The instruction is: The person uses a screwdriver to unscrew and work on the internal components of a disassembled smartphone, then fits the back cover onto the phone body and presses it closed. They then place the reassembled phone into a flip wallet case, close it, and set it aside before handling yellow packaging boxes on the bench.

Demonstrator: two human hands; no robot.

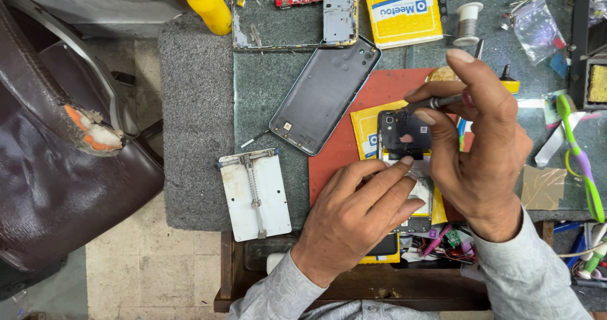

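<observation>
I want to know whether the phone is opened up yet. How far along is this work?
Done: the grey back cover is off and lies face down on the bench. In hand: the left hand steadies the opened phone on the red mat, while the right hand sets a screwdriver at its upper end. Left: the dark inner cover is still on the phone.

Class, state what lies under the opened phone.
Under the phone a yellow packet shows, lying on a red mat. The left hand covers the phone's lower part.
</observation>
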